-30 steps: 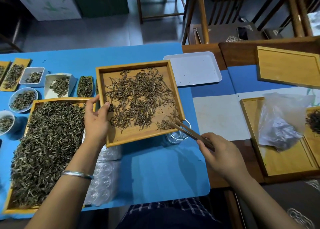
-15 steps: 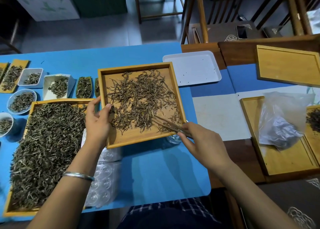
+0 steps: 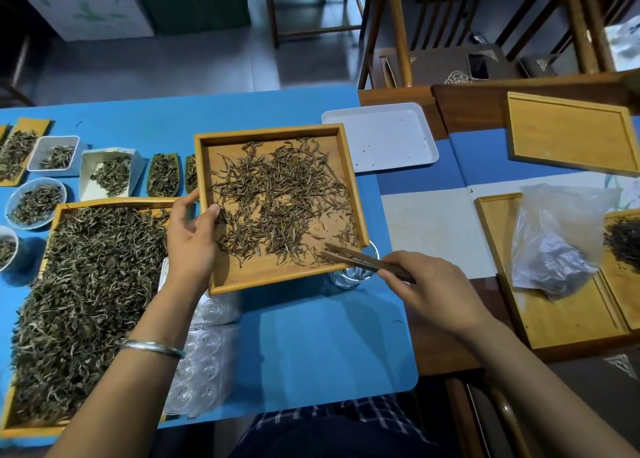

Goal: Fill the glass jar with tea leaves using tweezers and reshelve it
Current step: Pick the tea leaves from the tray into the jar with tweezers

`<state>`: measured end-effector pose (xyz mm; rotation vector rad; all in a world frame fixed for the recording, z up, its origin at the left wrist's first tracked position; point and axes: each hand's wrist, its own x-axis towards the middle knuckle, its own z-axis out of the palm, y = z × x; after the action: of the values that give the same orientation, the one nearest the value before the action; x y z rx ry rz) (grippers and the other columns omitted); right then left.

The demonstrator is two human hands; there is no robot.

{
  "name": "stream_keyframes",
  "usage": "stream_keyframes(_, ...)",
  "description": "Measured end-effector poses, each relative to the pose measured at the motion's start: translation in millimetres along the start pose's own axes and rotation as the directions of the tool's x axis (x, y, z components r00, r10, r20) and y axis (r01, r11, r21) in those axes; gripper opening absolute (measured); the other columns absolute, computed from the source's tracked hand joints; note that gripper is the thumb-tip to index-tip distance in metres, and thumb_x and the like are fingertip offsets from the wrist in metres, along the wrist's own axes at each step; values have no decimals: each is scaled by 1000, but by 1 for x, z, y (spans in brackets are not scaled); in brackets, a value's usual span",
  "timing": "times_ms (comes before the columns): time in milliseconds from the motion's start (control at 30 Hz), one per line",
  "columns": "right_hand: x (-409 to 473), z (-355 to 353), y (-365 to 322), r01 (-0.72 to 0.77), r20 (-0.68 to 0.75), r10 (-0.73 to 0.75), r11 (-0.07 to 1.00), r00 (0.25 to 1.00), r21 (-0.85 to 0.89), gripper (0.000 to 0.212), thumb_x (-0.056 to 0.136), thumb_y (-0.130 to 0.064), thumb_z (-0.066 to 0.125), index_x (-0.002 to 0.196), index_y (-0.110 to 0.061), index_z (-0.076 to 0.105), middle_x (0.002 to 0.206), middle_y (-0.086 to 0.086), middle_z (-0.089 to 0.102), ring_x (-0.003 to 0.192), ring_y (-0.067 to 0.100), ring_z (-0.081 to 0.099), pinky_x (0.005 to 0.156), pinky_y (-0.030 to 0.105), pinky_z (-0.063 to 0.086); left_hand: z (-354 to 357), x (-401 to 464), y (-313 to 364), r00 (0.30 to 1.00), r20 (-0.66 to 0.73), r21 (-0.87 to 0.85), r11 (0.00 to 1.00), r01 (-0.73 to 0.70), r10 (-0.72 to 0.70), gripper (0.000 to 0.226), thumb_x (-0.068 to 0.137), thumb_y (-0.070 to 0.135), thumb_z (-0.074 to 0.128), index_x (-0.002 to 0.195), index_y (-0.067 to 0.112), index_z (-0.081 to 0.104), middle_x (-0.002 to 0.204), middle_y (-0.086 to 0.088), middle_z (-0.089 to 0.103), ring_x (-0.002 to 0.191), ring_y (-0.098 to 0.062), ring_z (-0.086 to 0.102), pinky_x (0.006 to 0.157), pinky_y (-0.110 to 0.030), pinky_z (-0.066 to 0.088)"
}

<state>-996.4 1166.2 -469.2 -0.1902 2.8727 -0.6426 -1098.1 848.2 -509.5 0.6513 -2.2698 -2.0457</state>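
A square wooden tray with scattered tea leaves is held tilted above the blue mat. My left hand grips its left rim, thumb inside over the leaves. My right hand pinches wooden tweezers, whose tips reach over the tray's near right corner among the leaves. A clear glass jar stands under that corner, mostly hidden by the tray and tweezers.
A large tray heaped with tea lies at the left, with small dishes of leaves behind it. Clear plastic lids lie under my left forearm. A white tray sits behind; wooden trays and a plastic bag at right.
My right hand pushed the tweezers into the tray over the leaves, then drew back right so the tips sit at the near right corner. The left hand stays on the rim.
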Motion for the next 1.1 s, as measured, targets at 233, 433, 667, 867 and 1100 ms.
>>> stream_keyframes(233, -6, -9, 11, -63, 49, 61, 997, 997, 54, 25, 92, -41, 53, 107, -26, 65, 89, -10, 69, 78, 14, 63, 64, 38, 52, 0, 5, -3, 1000, -1, 19, 1000, -21, 21, 31, 97, 23, 60, 127, 29, 54, 101, 1, 72, 88, -13, 67, 86, -38, 53)
stream_keyframes(433, -4, -21, 14, -98, -49, 104, 987, 993, 128, 15, 87, -38, 61, 98, -29, 65, 85, -12, 70, 71, 9, 62, 62, 34, 51, 3, 5, 2, 998, 29, -1, 999, -53, 53, 27, 98, 19, 58, 123, 28, 53, 97, -5, 70, 80, -16, 61, 69, -30, 49)
stream_keyframes(667, 33, -5, -28, 154, -83, -150, 987, 985, 41, 18, 87, -36, 65, 101, -25, 66, 91, -7, 72, 80, 20, 66, 58, 31, 49, 2, 3, 5, 998, 41, -13, 998, -54, 55, 25, 98, 19, 58, 118, 34, 54, 90, -3, 68, 76, -17, 58, 66, -31, 45)
stream_keyframes(867, 35, 3, -23, 183, -85, -181, 983, 980, 24, 20, 87, -38, 64, 102, -25, 67, 94, -6, 72, 82, 20, 68, 58, 35, 53, 2, 4, 7, 997, 51, 1, 998, -59, 59, 26, 98, 21, 58, 110, 43, 54, 96, -5, 70, 81, -20, 59, 70, -35, 47)
stream_keyframes(1100, 18, -7, 0, 108, -38, -107, 994, 994, 32, 18, 88, -37, 63, 103, -29, 67, 92, -11, 71, 79, 13, 65, 57, 31, 49, 2, 5, 8, 997, 56, 16, 999, -48, 47, 25, 97, 24, 59, 116, 39, 54, 99, -7, 70, 84, -23, 61, 75, -40, 49)
